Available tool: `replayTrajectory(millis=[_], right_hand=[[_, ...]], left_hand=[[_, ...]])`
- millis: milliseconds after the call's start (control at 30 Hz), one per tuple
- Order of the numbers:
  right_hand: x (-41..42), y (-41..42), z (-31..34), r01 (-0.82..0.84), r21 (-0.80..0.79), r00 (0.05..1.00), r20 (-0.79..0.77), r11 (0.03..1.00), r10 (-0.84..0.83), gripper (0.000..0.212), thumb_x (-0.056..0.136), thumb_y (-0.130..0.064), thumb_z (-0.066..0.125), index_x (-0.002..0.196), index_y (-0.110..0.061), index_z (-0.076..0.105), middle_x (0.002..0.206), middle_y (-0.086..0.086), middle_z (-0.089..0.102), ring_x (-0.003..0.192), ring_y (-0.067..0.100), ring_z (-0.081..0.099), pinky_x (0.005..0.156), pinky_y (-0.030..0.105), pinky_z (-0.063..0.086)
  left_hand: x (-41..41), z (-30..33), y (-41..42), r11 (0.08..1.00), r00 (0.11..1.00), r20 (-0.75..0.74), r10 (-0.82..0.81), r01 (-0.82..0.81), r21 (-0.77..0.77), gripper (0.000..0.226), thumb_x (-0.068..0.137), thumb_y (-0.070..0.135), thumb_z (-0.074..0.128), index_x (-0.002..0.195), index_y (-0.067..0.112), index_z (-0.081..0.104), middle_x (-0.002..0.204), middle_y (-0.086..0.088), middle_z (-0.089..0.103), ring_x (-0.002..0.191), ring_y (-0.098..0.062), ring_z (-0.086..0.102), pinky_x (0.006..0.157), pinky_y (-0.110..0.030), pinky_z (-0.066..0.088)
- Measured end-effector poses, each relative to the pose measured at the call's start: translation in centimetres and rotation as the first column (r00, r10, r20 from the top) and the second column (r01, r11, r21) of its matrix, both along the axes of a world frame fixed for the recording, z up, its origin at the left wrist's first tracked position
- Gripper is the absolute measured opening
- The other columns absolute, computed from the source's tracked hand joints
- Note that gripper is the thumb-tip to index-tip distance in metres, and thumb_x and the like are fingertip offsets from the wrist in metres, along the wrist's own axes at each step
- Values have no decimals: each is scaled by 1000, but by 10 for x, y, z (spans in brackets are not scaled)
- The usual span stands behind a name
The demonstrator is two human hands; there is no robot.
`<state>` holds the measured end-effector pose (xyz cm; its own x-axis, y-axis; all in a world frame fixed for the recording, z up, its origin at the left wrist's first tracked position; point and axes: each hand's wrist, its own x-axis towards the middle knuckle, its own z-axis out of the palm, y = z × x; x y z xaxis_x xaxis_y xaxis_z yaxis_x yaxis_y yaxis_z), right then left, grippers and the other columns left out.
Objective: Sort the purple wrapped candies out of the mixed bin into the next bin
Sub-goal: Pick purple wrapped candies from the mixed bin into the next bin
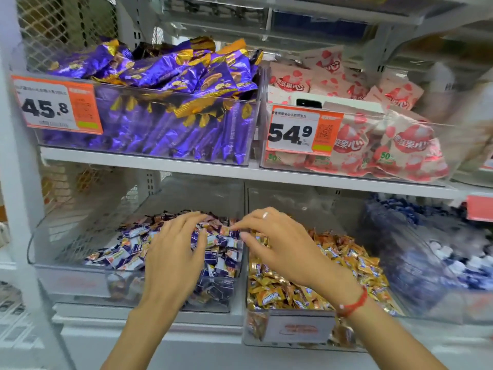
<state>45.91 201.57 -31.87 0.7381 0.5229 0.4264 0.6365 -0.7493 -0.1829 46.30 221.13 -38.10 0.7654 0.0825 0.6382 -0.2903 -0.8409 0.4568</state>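
Observation:
On the lower shelf a clear bin [80, 284] holds a heap of purple and white wrapped candies [128, 252] with a few orange ones among them. Beside it on the right, another clear bin [298, 329] is filled with orange wrapped candies [346, 263]. My left hand [173, 257] hovers over the purple heap with fingers spread and bent, holding nothing visible. My right hand [282, 241] reaches across the divider between the two bins, its fingertips touching candies at the left bin's right edge; I cannot tell whether it pinches one.
The upper shelf carries a bin of large purple packets [165, 76] with a 45.8 price tag [56, 105] and a bin of pink packets [373, 134] tagged 54.9. A bin of blue and white candies [432, 252] sits at the lower right. A white shelf post [21, 182] stands on the left.

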Motion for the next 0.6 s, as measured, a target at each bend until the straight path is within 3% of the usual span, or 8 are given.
replayTrajectory(millis=[100,167,233,300,367,433,500,600], right_hand=[[-13,-71,-11,155,85,983,-117,984,-144,22,98,-32,51,112,-36,67,110,-21,65,104,-1,56,86,30,48],[-11,-115,-22,245,97,952,-212,965,-221,17,95,-32,58,105,-38,70,102,-22,69,96,-1,61,84,35,52],[-8,-150,-32,296,97,922,-289,950,-257,14,91,-30,64,99,-40,71,96,-25,68,90,-4,62,81,35,53],[-4,-176,-41,317,52,896,-342,947,-282,15,88,-30,69,101,-38,71,98,-25,67,90,-5,62,83,33,53],[0,-192,-50,305,-42,876,-380,951,-298,25,85,-36,71,111,-34,69,110,-22,66,97,-3,61,88,30,51],[5,-199,-58,272,-116,866,-403,955,-296,31,84,-39,72,115,-36,68,117,-19,65,106,-1,58,92,25,49],[10,-196,-65,207,-136,864,-439,969,-246,22,83,-32,73,105,-34,73,102,-13,70,92,4,61,83,30,50],[17,-179,-71,125,-167,849,-492,978,-193,17,81,-29,75,98,-28,77,84,-3,73,75,12,62,71,35,50]], left_hand=[[-15,15,-38,981,969,160,-186,191,-15,26,96,32,46,113,26,64,112,17,61,106,-3,51,84,-19,40],[-15,19,-67,937,916,198,-349,345,54,27,95,32,43,111,25,65,109,18,61,102,-1,52,83,-14,39],[-9,23,-98,866,864,119,-490,467,178,27,96,32,44,115,28,62,113,17,61,106,-2,52,88,-18,42],[2,25,-127,753,797,-112,-594,600,271,30,99,34,45,127,32,55,130,16,54,122,-4,43,102,-26,37],[16,23,-149,633,726,-423,-542,684,362,46,98,42,47,143,36,39,153,12,32,142,-10,22,117,-34,19],[30,19,-157,530,707,-616,-346,689,494,66,93,54,49,151,38,22,161,8,10,149,-17,3,120,-42,5],[42,13,-154,505,716,-669,-199,660,557,70,91,61,46,152,39,18,162,6,4,149,-20,-4,119,-45,-1],[48,6,-146,541,722,-675,-153,633,554,63,93,60,43,150,39,24,162,7,5,149,-16,-5,119,-43,-4]])
